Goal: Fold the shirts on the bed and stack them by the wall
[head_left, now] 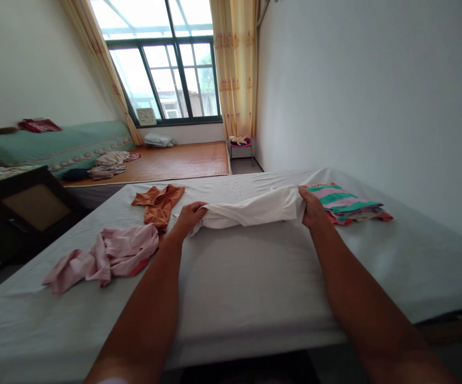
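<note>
White cloth [250, 210] held lengthwise, low over bed [254, 288]. One end clamped in left hand [189, 214], other in right hand [313, 209]. Judged light, soft, limp, with sag likely mid-span. Best gripped at ends. Striped pile [345, 204] just beside right hand, orange shirt [159, 205] near left.

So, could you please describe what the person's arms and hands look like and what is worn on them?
The left forearm and right forearm are bare, with no sleeves, save a pale sliver at the left arm's bottom edge. The left hand and right hand show no gloves, watch or bracelet.
</note>
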Motion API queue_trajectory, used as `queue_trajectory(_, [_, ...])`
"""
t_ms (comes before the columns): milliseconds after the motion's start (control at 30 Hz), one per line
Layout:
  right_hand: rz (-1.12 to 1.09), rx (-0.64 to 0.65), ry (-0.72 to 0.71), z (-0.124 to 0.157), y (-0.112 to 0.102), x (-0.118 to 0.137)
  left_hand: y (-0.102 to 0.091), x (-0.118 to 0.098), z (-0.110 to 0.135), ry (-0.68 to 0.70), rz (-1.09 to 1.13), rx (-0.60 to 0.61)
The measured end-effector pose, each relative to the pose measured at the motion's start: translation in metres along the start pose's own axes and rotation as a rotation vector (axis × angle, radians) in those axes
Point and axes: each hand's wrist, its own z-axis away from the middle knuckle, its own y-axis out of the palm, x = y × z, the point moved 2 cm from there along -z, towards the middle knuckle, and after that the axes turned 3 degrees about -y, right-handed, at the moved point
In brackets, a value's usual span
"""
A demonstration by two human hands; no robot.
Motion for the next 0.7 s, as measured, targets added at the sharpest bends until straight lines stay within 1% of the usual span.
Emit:
queue_trajectory(33, [0.033,0.095,0.045,0.006,0.004,0.0,-0.004,-0.001,-0.002,0.043,-0.001,-0.13])
queue_trajectory(67, [0.08,0.224,0.111,0.013,0.009,0.0,-0.008,-0.002,-0.004,0.085,0.011,-0.259])
queue_trajectory(133, [0.23,0.569,0.278,0.031,0.022,-0.001,-0.02,0.001,-0.007,0.127,0.074,-0.483])
queue_trajectory(167, [0.316,0.756,0.365,0.04,0.029,-0.002,-0.027,0.003,-0.009,0.119,0.112,-0.565])
queue_trajectory(200, [0.394,0.926,0.444,0.048,0.035,-0.004,-0.032,0.007,-0.01,0.095,0.143,-0.617])
queue_trajectory(233, [0.455,1.06,0.507,0.054,0.039,-0.006,-0.038,0.011,-0.012,0.061,0.159,-0.651])
queue_trajectory(267, [0.495,1.139,0.544,0.058,0.043,-0.008,-0.042,0.014,-0.013,0.031,0.151,-0.667])
queue_trajectory(300, [0.517,1.15,0.545,0.058,0.045,-0.009,-0.045,0.016,-0.014,0.02,0.114,-0.676])
queue_trajectory(333, [0.525,1.092,0.506,0.054,0.045,-0.01,-0.047,0.015,-0.014,0.032,0.051,-0.679])
queue_trajectory(367, [0.526,0.98,0.433,0.048,0.043,-0.011,-0.046,0.013,-0.013,0.063,-0.028,-0.677])
queue_trajectory(400, [0.52,0.829,0.331,0.04,0.04,-0.011,-0.043,0.008,-0.012,0.105,-0.108,-0.653])
queue_trajectory(433, [0.506,0.657,0.219,0.031,0.035,-0.01,-0.038,0.002,-0.011,0.148,-0.174,-0.596])
queue_trajectory(467, [0.487,0.482,0.112,0.022,0.028,-0.009,-0.029,-0.004,-0.008,0.183,-0.219,-0.494])
queue_trajectory(500, [0.471,0.314,0.021,0.014,0.019,-0.008,-0.018,-0.011,-0.005,0.205,-0.243,-0.348])
queue_trajectory(533, [0.466,0.162,-0.052,0.006,0.011,-0.007,-0.005,-0.018,-0.001,0.22,-0.258,-0.162])
queue_trajectory(567, [0.485,0.033,-0.108,0.0,0.002,-0.006,0.009,-0.024,0.003,0.235,-0.272,0.041])
queue_trajectory(600, [0.533,-0.066,-0.151,-0.006,-0.007,-0.007,0.022,-0.028,0.009,0.257,-0.293,0.226])
queue_trajectory(633, [0.608,-0.13,-0.182,-0.01,-0.014,-0.008,0.033,-0.032,0.014,0.291,-0.325,0.357])
queue_trajectory(667, [0.699,-0.159,-0.201,-0.014,-0.021,-0.011,0.041,-0.033,0.018,0.33,-0.371,0.416])
queue_trajectory(700, [0.795,-0.158,-0.205,-0.017,-0.026,-0.014,0.045,-0.033,0.02,0.365,-0.433,0.391])
